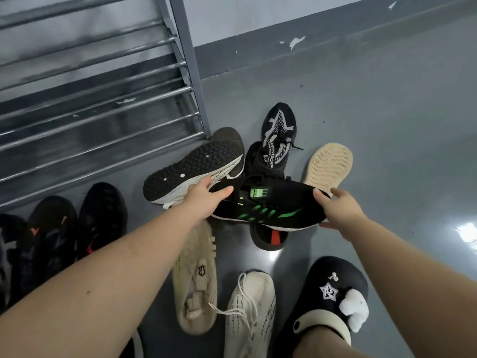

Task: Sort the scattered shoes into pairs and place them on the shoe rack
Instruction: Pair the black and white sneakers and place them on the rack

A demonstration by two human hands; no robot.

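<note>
Standing nearest is a foot in a black clog (333, 301), with a cream laced sneaker (251, 313) and a beige slip-on (196, 282) lying beside it on the floor (387, 125). Just beyond, both hands are holding the black sneaker with green stripes (268, 205) over the pile: the left hand (204, 200) is gripping one end, thumb on top, and the right hand (340, 210) is pinching the other end, its fingers curled round it. Under and behind it, a black-soled white shoe (191, 174), a black patterned sneaker (277, 140) and an upturned tan sole (327, 166) are lying tangled. Dark shoes (77, 223) are lining the rack's foot at left. The shoe rack (98, 104) is standing farthest, its bars bare. Judging from the tangle, lifting could snag trailing laces and drag neighbours; its mate isn't clearly visible, so mispairing with another dark shoe is a risk.
</note>
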